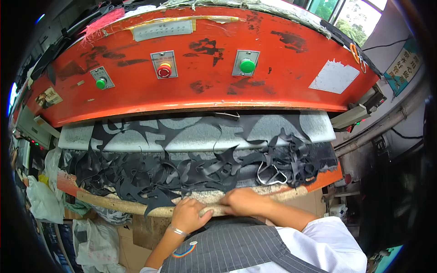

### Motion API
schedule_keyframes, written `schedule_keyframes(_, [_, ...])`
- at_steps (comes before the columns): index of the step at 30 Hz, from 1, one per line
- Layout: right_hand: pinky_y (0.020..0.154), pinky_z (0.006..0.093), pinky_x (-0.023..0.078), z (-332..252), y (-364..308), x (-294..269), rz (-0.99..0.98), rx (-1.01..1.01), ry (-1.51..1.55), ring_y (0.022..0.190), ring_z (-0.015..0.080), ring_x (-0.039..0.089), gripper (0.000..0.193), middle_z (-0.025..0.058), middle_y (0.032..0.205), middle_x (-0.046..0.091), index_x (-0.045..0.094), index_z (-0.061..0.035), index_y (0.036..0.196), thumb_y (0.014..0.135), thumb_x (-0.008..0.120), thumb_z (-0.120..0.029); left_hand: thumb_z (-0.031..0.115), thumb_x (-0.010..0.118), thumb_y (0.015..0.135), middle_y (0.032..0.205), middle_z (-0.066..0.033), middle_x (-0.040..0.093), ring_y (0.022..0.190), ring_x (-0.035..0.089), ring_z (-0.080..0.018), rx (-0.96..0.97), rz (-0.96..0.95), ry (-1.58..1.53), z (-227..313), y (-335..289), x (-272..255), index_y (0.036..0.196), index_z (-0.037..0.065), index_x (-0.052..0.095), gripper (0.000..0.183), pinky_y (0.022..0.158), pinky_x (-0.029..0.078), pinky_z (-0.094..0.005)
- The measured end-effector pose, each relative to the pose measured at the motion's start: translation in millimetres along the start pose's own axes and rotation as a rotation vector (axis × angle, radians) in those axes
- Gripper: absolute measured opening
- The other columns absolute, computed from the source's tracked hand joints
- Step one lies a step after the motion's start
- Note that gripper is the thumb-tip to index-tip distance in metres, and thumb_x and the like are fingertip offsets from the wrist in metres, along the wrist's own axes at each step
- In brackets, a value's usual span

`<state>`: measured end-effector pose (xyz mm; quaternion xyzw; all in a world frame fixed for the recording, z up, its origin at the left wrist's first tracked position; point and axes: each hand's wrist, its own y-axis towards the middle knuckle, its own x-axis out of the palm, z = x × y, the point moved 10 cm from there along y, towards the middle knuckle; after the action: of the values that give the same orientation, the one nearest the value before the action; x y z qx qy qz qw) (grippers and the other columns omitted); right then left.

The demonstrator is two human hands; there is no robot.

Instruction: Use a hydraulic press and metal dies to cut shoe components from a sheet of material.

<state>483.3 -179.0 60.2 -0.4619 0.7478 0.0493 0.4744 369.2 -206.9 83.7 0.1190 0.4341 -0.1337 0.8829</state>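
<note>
Both my hands are at the near edge of a red press bed. My left hand (188, 216), with a silver bracelet at the wrist, curls over a pale, worn edge bar (150, 211), its thumb on the near side. Just right of it, my right hand (242, 202) is closed over the same bar, its fingertips mostly hidden. Beyond them lies a tangled heap of black sheet offcuts (177, 175), one strip hanging over the bar by my left hand. A silver metal cutting die (271, 174) rests among the offcuts, on the right.
Behind the heap, a pale board (195, 136) carries more cut-out black sheet. The press's red beam (205, 86) spans the far side, with a left green button (101, 83), a red stop button (164, 70) and a right green button (247, 66). White plastic bags (96, 243) hang at left.
</note>
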Motion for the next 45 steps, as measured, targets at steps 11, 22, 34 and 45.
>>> schedule_keyframes(11, [0.096, 0.0429, 0.045, 93, 108, -202, 0.721, 0.088, -0.294, 0.114, 0.0344, 0.056, 0.077, 0.0202, 0.121, 0.06, 0.054, -0.0082, 0.129, 0.064, 0.083, -0.039, 0.03, 0.059, 0.092, 0.092, -0.0097, 0.065, 0.088, 0.063, -0.0269, -0.047, 0.2, -0.384, 19, 44, -14, 0.102, 0.009, 0.069, 0.025, 0.078, 0.05, -0.0374])
schedule_keyframes(22, [0.099, 0.0522, 0.042, 6, -47, -265, 0.569, -0.899, -0.504, 0.119, 0.0409, 0.05, 0.053, 0.0203, 0.13, 0.052, 0.061, -0.0107, 0.12, 0.072, 0.079, -0.021, 0.062, 0.036, 0.095, 0.11, -0.0163, 0.064, 0.102, 0.06, -0.024, -0.208, 0.636, -0.923, -23, 143, -70, 0.117, -0.002, 0.06, 0.072, 0.086, 0.048, -0.0372])
schedule_keyframes(34, [0.097, 0.0416, 0.045, -46, -36, -198, 0.5, -0.826, -0.084, 0.122, 0.0336, 0.048, 0.071, 0.021, 0.14, 0.04, 0.041, 0.0005, 0.138, 0.083, 0.073, -0.031, 0.048, 0.057, 0.093, 0.08, -0.006, 0.063, 0.069, 0.06, -0.0143, 0.008, 1.045, -1.077, 29, 146, -54, 0.104, -0.002, 0.056, 0.051, 0.065, 0.049, -0.0292])
schedule_keyframes(45, [0.093, 0.0342, 0.045, -43, -7, -130, 0.28, -0.203, 0.92, 0.104, 0.021, 0.058, 0.049, 0.0138, 0.118, 0.056, 0.054, 0.0014, 0.109, 0.067, 0.079, 0.0, 0.037, 0.032, 0.105, 0.093, -0.0063, 0.069, 0.088, 0.063, -0.0119, -0.01, 0.517, -1.203, 22, 75, -48, 0.1, -0.003, 0.064, 0.052, 0.08, 0.049, -0.0292])
